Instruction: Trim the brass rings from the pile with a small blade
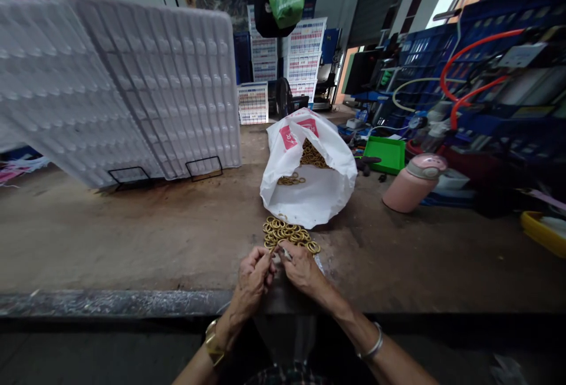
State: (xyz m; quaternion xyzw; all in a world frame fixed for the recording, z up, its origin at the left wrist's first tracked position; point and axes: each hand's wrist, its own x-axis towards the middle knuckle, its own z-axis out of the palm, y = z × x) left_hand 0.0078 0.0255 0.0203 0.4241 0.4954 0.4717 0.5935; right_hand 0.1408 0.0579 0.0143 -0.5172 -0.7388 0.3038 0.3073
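Note:
My left hand (254,279) is closed, pinching a brass-coloured ring (273,249) seen edge-on between thumb and fingertips. Close beside it, my right hand (302,269) is curled around something small and greyish that I cannot make out, its tip meeting the ring. Just beyond my fingertips lies a loose pile of brass-coloured rings (287,232) on the wooden table (186,243). Behind the pile a white plastic bag (305,196) lies with its mouth towards me, and more rings show inside it.
Ribbed white plastic trays (177,78) stand upright at the left, held by black wire stands (203,167). To the right are a pink bottle (413,181), a green tray (385,154) and a yellow container (543,233). White crates (303,49) are stacked at the back.

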